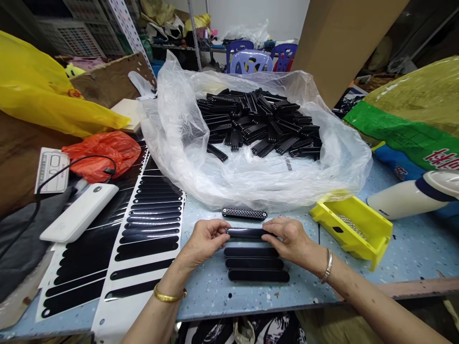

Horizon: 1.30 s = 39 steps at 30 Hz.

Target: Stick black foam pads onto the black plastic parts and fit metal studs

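Note:
Between my left hand (208,236) and my right hand (289,237) is a long black strip (245,232) with rounded ends and a glossy top. My left thumb and fingers pinch its left end; the right ones close on its right end. Whether a second piece lies under it, I cannot tell. Just beyond it lies a black bar (244,213) with a lattice-patterned face. Closer to me, smooth black bars lie in a stack of rows, the nearest bar (258,275) lowest. At left, a white backing sheet (118,282) carries several black adhesive strips (147,248).
A clear plastic bag (172,143) holds a heap of black bars (258,122) at the back. On the right are a yellow bin (358,239) with small metal pieces and a white bottle (405,200). A white power bank (81,212) and red bag (103,155) lie left.

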Motion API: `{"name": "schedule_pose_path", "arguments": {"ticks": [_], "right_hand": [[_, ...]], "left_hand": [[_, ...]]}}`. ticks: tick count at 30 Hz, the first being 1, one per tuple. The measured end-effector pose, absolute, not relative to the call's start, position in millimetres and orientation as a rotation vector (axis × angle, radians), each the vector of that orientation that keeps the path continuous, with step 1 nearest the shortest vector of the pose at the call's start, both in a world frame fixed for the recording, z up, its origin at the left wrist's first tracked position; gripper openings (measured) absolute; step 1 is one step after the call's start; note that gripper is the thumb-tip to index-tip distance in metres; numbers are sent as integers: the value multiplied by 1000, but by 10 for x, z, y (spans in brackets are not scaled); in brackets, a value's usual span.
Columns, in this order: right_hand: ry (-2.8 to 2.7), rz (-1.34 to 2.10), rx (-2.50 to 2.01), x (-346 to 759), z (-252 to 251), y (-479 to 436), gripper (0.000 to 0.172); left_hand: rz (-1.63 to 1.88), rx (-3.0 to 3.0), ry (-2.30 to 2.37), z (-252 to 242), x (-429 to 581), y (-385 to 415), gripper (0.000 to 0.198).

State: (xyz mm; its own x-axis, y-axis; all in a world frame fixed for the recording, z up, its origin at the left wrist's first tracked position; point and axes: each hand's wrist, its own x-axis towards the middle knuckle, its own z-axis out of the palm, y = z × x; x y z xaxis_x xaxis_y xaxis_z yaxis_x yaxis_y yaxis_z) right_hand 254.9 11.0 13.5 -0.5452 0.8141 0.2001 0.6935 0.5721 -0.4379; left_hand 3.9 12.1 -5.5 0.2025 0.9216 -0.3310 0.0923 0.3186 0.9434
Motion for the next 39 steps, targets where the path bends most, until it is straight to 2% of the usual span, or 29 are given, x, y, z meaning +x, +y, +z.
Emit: {"name": "schedule_pose_path", "arguments": {"ticks": [15,39], "right_hand": [[-2266,457,-1179,2583,142,71,16],[-2327,458,-1168,2542,105,97,7]], "left_hand": [[812,1099,1240,-89,34,111,23],[784,1138,1241,-39,32,116,22]]}}
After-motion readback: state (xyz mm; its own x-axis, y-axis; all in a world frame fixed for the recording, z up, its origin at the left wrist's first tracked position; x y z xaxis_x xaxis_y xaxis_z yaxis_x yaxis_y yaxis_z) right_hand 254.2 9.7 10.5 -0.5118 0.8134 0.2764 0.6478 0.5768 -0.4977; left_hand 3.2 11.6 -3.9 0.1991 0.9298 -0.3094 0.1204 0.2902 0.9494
